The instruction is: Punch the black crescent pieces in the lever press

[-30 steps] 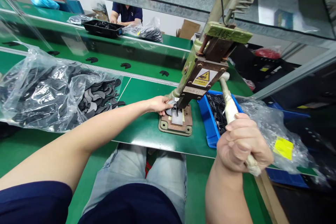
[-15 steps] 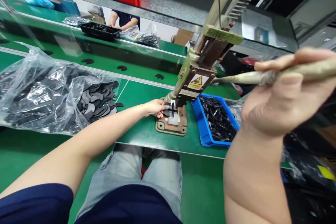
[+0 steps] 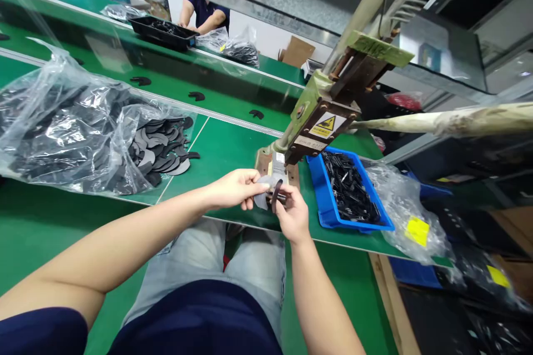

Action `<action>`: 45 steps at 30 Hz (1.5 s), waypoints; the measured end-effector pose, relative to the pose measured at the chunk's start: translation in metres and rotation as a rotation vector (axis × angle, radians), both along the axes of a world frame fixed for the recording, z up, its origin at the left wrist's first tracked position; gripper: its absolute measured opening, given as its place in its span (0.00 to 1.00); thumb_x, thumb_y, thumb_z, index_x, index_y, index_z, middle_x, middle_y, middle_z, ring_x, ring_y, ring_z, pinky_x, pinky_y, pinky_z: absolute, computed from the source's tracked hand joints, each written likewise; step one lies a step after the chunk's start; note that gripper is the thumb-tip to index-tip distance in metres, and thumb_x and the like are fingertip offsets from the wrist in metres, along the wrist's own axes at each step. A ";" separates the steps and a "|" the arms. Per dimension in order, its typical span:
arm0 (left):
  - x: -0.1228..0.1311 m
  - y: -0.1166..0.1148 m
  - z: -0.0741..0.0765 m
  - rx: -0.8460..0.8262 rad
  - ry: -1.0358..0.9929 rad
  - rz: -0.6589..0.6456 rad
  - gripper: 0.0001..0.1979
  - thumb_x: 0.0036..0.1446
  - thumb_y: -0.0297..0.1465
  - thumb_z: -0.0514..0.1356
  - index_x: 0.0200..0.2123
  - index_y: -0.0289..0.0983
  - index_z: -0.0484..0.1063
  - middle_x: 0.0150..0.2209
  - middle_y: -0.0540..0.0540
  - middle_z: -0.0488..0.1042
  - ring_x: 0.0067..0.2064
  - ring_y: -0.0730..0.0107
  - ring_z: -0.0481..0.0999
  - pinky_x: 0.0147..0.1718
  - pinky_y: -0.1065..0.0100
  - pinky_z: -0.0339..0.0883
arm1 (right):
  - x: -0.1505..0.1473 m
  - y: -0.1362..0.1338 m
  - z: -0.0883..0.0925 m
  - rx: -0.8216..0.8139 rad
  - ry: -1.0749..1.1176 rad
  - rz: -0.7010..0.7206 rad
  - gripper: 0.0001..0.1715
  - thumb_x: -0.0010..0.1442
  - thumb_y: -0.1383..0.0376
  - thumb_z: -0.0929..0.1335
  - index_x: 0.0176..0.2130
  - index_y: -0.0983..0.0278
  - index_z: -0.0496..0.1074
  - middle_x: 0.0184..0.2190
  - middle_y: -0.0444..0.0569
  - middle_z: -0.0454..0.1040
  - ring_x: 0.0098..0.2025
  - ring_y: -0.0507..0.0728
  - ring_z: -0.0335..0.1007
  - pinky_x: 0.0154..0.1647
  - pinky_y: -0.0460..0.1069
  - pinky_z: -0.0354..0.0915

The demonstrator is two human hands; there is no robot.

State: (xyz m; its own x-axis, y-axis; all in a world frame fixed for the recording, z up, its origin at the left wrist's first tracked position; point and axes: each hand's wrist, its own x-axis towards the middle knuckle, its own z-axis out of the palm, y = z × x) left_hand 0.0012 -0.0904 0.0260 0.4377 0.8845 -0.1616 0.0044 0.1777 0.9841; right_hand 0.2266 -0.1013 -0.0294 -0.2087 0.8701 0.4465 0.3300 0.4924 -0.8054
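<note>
Left hand (image 3: 239,188) pinches a grey curved piece (image 3: 261,200), right hand (image 3: 295,213) pinches the dark curved strip (image 3: 276,197) on it, just inside the surface's (image 3: 227,147) front edge, by the lever press (image 3: 310,102). I'd go light on both grips and keep fingertips clear of the ram. Plastic bag (image 3: 70,133) of parts toward the left edge, blue bin (image 3: 353,227) right of the press, co-worker (image 3: 206,14) across the way.

Curved dark strip (image 3: 276,196) beside grey piece (image 3: 261,201)
</note>
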 end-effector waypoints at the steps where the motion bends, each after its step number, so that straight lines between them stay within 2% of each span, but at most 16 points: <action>1: 0.002 -0.004 0.000 0.001 0.002 -0.006 0.28 0.56 0.56 0.69 0.31 0.39 0.65 0.18 0.53 0.72 0.18 0.74 0.73 0.19 0.75 0.66 | -0.005 -0.002 -0.002 0.005 0.003 -0.004 0.12 0.67 0.58 0.70 0.50 0.58 0.74 0.43 0.49 0.81 0.42 0.57 0.81 0.45 0.53 0.78; 5: 0.009 -0.017 0.001 -0.012 -0.028 -0.016 0.27 0.57 0.56 0.68 0.33 0.39 0.66 0.18 0.53 0.73 0.17 0.73 0.73 0.19 0.74 0.66 | -0.019 -0.012 -0.008 0.062 0.022 -0.081 0.08 0.69 0.57 0.68 0.41 0.58 0.72 0.36 0.46 0.79 0.37 0.56 0.78 0.40 0.53 0.76; 9: 0.009 -0.021 0.001 -0.049 -0.079 -0.031 0.28 0.56 0.58 0.68 0.34 0.40 0.65 0.18 0.53 0.72 0.18 0.73 0.72 0.19 0.73 0.67 | -0.028 -0.019 -0.014 0.131 0.012 -0.160 0.07 0.70 0.58 0.65 0.43 0.59 0.68 0.37 0.49 0.78 0.37 0.57 0.77 0.39 0.54 0.75; 14: -0.003 -0.013 -0.003 0.022 0.065 -0.041 0.27 0.58 0.57 0.66 0.33 0.40 0.63 0.19 0.54 0.71 0.20 0.71 0.72 0.21 0.71 0.66 | -0.012 -0.013 0.004 0.224 -0.187 0.023 0.10 0.70 0.61 0.65 0.47 0.60 0.73 0.39 0.52 0.80 0.40 0.58 0.77 0.43 0.55 0.74; 16: -0.008 -0.012 -0.002 0.160 0.162 0.057 0.23 0.61 0.53 0.65 0.35 0.40 0.65 0.24 0.52 0.73 0.24 0.71 0.73 0.25 0.69 0.68 | -0.004 -0.010 0.015 0.268 -0.283 0.103 0.11 0.69 0.61 0.65 0.48 0.60 0.74 0.41 0.53 0.80 0.42 0.58 0.77 0.45 0.55 0.73; 19: -0.009 -0.019 0.005 0.525 0.356 0.253 0.16 0.65 0.47 0.63 0.38 0.40 0.71 0.36 0.47 0.76 0.36 0.67 0.75 0.39 0.64 0.71 | 0.003 -0.008 0.023 0.336 -0.375 0.147 0.10 0.69 0.63 0.66 0.48 0.60 0.75 0.40 0.53 0.80 0.40 0.57 0.75 0.43 0.54 0.70; 22: -0.004 -0.027 0.013 0.725 0.465 0.186 0.16 0.65 0.44 0.62 0.30 0.40 0.71 0.35 0.46 0.73 0.41 0.62 0.72 0.46 0.62 0.67 | 0.003 -0.009 0.022 0.404 -0.414 0.143 0.07 0.68 0.63 0.67 0.43 0.60 0.75 0.34 0.51 0.77 0.36 0.56 0.71 0.39 0.53 0.66; 25: 0.005 -0.027 0.012 0.653 0.427 0.121 0.22 0.66 0.44 0.60 0.23 0.40 0.64 0.28 0.48 0.67 0.36 0.64 0.68 0.39 0.65 0.64 | 0.001 -0.010 0.022 0.462 -0.413 0.132 0.05 0.66 0.64 0.67 0.39 0.61 0.74 0.29 0.48 0.73 0.32 0.55 0.66 0.36 0.53 0.62; 29: 0.013 -0.020 0.001 0.294 0.130 0.052 0.27 0.61 0.53 0.62 0.23 0.38 0.62 0.26 0.51 0.63 0.30 0.71 0.62 0.30 0.69 0.58 | -0.001 -0.015 0.029 0.504 -0.361 0.122 0.06 0.67 0.66 0.66 0.43 0.61 0.74 0.32 0.50 0.76 0.34 0.56 0.69 0.36 0.53 0.63; 32: 0.015 -0.018 -0.003 0.083 -0.083 -0.051 0.29 0.58 0.57 0.64 0.24 0.38 0.63 0.25 0.53 0.63 0.28 0.74 0.61 0.29 0.70 0.57 | -0.001 -0.018 0.035 0.512 -0.311 0.130 0.09 0.67 0.67 0.66 0.46 0.60 0.73 0.34 0.50 0.77 0.36 0.56 0.72 0.38 0.53 0.67; 35: 0.015 -0.019 -0.001 0.123 -0.068 0.019 0.28 0.56 0.54 0.67 0.24 0.37 0.63 0.24 0.54 0.63 0.28 0.75 0.61 0.29 0.71 0.58 | 0.002 -0.019 0.039 0.486 -0.293 0.135 0.09 0.68 0.67 0.66 0.47 0.60 0.73 0.36 0.51 0.78 0.38 0.57 0.74 0.39 0.53 0.69; 38: 0.014 -0.020 -0.001 0.204 -0.070 0.164 0.23 0.54 0.49 0.72 0.33 0.37 0.69 0.31 0.53 0.70 0.32 0.74 0.68 0.34 0.72 0.65 | 0.008 -0.017 0.039 0.435 -0.300 0.130 0.10 0.69 0.66 0.65 0.48 0.60 0.74 0.38 0.52 0.79 0.39 0.57 0.75 0.40 0.54 0.70; 39: 0.014 -0.020 -0.001 0.194 -0.101 0.165 0.22 0.54 0.48 0.73 0.38 0.38 0.71 0.35 0.51 0.73 0.35 0.73 0.71 0.37 0.71 0.68 | 0.011 -0.016 0.039 0.417 -0.302 0.131 0.10 0.70 0.65 0.65 0.48 0.60 0.74 0.38 0.52 0.79 0.39 0.57 0.75 0.41 0.54 0.71; 41: 0.013 -0.021 -0.005 0.130 -0.161 0.075 0.24 0.54 0.47 0.72 0.45 0.38 0.71 0.40 0.48 0.76 0.38 0.70 0.75 0.39 0.69 0.71 | 0.016 -0.014 0.040 0.378 -0.304 0.135 0.10 0.70 0.63 0.65 0.48 0.59 0.74 0.39 0.52 0.80 0.41 0.58 0.76 0.43 0.55 0.72; 43: 0.013 -0.023 -0.009 0.112 -0.161 -0.019 0.23 0.57 0.48 0.70 0.44 0.38 0.71 0.38 0.48 0.76 0.36 0.69 0.76 0.36 0.67 0.72 | 0.019 -0.015 0.043 0.343 -0.309 0.132 0.10 0.70 0.61 0.65 0.47 0.60 0.74 0.39 0.52 0.80 0.41 0.58 0.76 0.43 0.55 0.72; 45: 0.013 -0.025 -0.011 0.250 -0.073 -0.003 0.17 0.61 0.46 0.68 0.41 0.39 0.73 0.35 0.48 0.76 0.35 0.69 0.75 0.36 0.67 0.72 | 0.021 -0.018 0.046 0.265 -0.296 0.118 0.11 0.71 0.60 0.64 0.47 0.60 0.74 0.39 0.51 0.79 0.40 0.56 0.76 0.43 0.54 0.73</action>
State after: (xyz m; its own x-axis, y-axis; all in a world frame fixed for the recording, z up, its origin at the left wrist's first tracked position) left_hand 0.0143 -0.1152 0.0148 0.4424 0.8919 0.0937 -0.0681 -0.0708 0.9952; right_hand 0.2474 -0.1189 0.0161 -0.4533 0.6956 0.5574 0.4568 0.7182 -0.5249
